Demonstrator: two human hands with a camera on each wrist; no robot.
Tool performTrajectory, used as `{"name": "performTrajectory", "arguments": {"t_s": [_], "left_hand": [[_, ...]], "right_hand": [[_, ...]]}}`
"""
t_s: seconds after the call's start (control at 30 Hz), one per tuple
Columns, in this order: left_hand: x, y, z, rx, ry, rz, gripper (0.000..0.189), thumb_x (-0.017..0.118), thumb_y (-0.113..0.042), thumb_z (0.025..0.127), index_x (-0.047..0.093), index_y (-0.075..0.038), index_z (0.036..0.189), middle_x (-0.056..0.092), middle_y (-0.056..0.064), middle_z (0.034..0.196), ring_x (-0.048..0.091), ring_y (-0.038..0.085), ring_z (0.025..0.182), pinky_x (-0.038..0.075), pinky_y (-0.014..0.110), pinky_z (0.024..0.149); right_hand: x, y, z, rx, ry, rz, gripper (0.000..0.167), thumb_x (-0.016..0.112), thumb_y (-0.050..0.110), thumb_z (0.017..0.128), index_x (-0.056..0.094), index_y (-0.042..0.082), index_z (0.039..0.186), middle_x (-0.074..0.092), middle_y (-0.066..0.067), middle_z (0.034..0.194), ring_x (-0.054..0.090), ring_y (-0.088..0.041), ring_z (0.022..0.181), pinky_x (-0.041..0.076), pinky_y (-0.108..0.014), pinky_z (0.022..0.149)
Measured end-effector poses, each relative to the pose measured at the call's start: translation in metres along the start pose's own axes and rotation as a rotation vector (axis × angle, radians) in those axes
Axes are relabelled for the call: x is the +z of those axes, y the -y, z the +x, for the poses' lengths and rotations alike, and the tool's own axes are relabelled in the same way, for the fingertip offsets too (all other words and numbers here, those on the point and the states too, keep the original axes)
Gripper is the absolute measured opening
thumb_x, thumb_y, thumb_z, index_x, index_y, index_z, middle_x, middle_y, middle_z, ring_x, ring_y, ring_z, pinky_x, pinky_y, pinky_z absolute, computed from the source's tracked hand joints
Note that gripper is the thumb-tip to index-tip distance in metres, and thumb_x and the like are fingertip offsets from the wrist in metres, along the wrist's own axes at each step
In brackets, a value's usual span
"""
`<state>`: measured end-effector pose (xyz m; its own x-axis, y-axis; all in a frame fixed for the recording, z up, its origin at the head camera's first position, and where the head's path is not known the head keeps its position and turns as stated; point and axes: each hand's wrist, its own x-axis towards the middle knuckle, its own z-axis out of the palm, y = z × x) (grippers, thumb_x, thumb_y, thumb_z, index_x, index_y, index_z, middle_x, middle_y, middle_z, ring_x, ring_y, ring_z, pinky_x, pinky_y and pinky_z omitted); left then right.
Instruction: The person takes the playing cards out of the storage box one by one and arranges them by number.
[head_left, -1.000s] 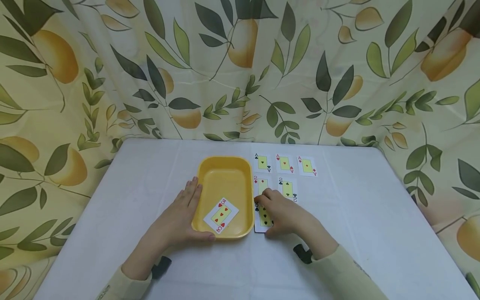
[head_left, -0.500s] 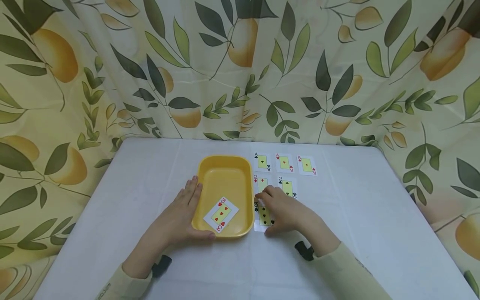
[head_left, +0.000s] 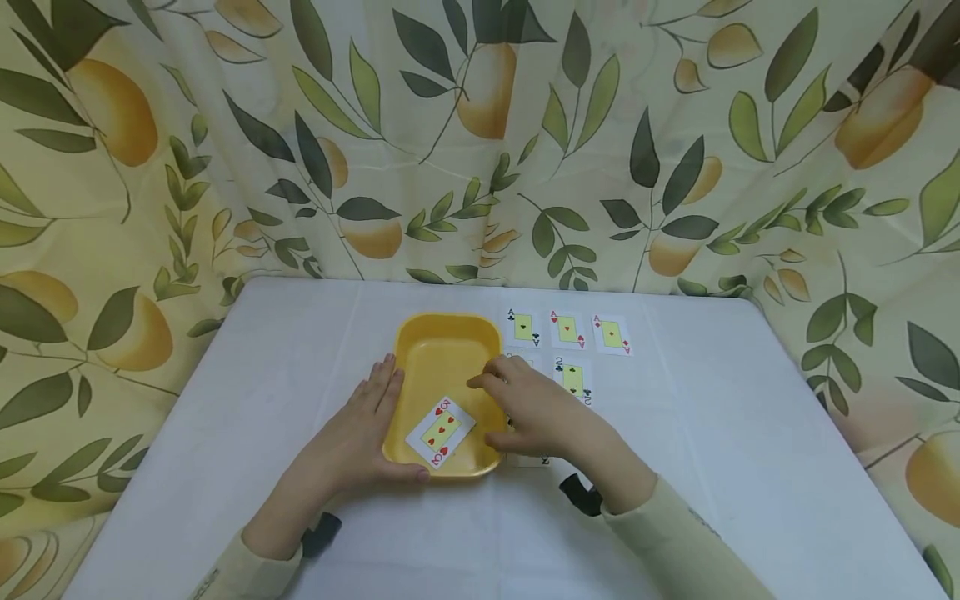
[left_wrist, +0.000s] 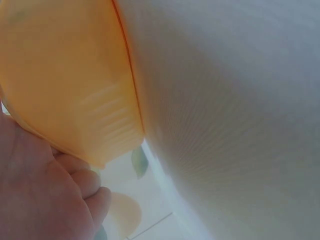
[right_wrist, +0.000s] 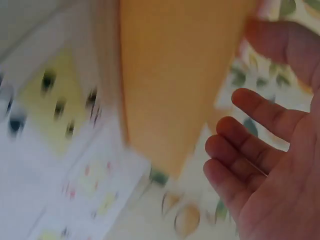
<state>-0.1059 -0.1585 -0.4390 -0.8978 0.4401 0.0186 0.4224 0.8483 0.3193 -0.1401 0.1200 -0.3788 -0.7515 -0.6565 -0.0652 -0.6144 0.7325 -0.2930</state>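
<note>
My left hand (head_left: 352, 433) lies along the left side of a yellow tray (head_left: 450, 327), fingers extended against its rim and thumb at the front corner. One playing card of hearts (head_left: 441, 430) lies tilted inside the tray. Over the tray's right rim hovers my right hand (head_left: 543, 408), fingers loosely bent and apart from the thumb, with nothing held. The right wrist view shows that hand's fingers (right_wrist: 235, 175) beside the tray wall. Beneath the hand on the table is a black-suited card (right_wrist: 55, 100), mostly hidden in the head view.
Behind the right hand lie an ace of clubs (head_left: 522, 327), an ace of hearts (head_left: 567, 330) and an ace of diamonds (head_left: 612, 335) in a row. A two of clubs (head_left: 573, 379) sits below them. A white cloth covers the table (head_left: 690, 417); a patterned curtain (head_left: 465, 167) hangs behind.
My right hand has left the black-suited card right of the tray and moved left, over the tray's rim. The left hand, tray and hearts card have stayed put.
</note>
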Motion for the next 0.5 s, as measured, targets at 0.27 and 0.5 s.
{"name": "performTrajectory", "arguments": {"t_s": [0.27,0.5], "left_hand": [[0.0,0.0,0.0,0.025,-0.021,-0.009,0.139,0.057,-0.092,0.065,0.012,0.001,0.159,-0.002,0.015,0.168,0.007,0.034,0.154,0.02,0.049,0.123],[0.002,0.003,-0.002,0.028,-0.026,-0.009,0.14,0.053,-0.095,0.064,0.012,0.001,0.159,-0.002,0.015,0.168,0.007,0.033,0.154,0.021,0.049,0.123]], "right_hand": [[0.032,0.031,0.036,-0.077,0.093,-0.101,0.031,0.073,0.031,0.085,0.073,0.022,0.115,0.058,0.002,0.111,0.05,-0.016,0.101,0.051,-0.028,0.086],[0.048,0.039,0.053,-0.117,0.16,-0.152,0.024,0.071,0.036,0.087,0.075,0.025,0.108,0.062,0.005,0.108,0.056,-0.013,0.096,0.052,-0.028,0.087]]}}
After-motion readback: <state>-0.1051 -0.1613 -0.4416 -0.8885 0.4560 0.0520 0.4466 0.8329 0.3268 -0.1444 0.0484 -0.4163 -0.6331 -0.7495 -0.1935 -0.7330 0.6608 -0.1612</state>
